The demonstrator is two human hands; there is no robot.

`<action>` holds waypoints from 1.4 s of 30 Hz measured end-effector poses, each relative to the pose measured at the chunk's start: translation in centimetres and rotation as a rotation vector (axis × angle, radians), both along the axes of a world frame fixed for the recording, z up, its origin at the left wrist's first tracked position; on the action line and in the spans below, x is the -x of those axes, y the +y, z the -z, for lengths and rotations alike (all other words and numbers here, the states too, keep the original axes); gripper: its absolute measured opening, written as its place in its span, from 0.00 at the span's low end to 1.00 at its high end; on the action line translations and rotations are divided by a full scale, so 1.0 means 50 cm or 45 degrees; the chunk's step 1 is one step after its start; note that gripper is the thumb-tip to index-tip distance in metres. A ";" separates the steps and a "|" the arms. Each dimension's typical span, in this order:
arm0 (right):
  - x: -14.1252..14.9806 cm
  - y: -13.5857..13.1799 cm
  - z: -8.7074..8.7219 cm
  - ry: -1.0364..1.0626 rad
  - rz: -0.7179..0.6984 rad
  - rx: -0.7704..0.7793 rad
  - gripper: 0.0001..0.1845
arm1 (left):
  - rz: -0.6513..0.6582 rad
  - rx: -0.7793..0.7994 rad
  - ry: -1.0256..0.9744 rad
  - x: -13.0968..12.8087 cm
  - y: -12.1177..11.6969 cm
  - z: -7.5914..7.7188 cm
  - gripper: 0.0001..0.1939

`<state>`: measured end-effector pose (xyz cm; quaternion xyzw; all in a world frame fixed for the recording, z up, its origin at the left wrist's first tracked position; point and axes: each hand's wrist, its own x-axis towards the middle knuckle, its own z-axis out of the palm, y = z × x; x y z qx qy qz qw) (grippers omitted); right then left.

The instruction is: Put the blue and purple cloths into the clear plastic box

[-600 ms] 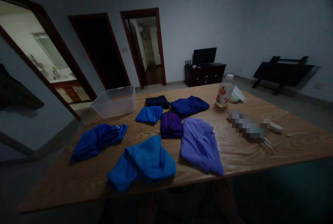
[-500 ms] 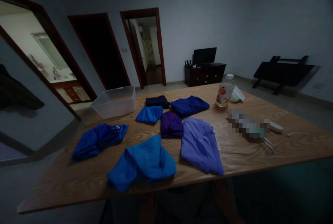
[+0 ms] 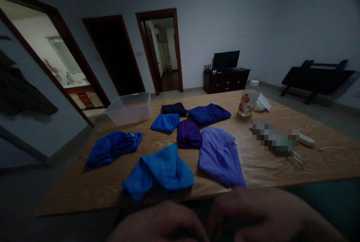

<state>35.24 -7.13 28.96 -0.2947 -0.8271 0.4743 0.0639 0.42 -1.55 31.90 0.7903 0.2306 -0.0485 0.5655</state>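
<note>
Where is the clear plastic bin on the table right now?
Head view: the clear plastic bin sits at the wooden table's far left corner, left of the dark navy folded garment.

Wooden table [image 3: 281, 167] in a dim room, with a clear plastic bin [image 3: 129, 107] sitting at the far left corner. Over on the right there's a bottle with a fruit label [image 3: 247, 103], some crumpled white stuff [image 3: 261, 103] right behind it, and a white cable [image 3: 332, 148] trailing off near the edge. Back wall has a dark TV stand [image 3: 226, 80] with a TV [image 3: 226, 59] on it, plus three doorways on the left
</note>
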 end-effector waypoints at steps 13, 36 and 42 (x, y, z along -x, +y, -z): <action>0.079 0.671 0.089 0.227 1.277 -0.883 0.21 | -1.261 -0.841 -0.385 -0.258 0.616 0.144 0.17; 0.075 0.730 0.235 -0.202 1.089 -1.010 0.22 | -1.007 -1.135 -0.110 -0.191 0.642 0.250 0.16; 0.074 0.734 0.243 -0.202 1.014 -1.001 0.22 | -1.095 -1.254 0.107 -0.177 0.624 0.258 0.40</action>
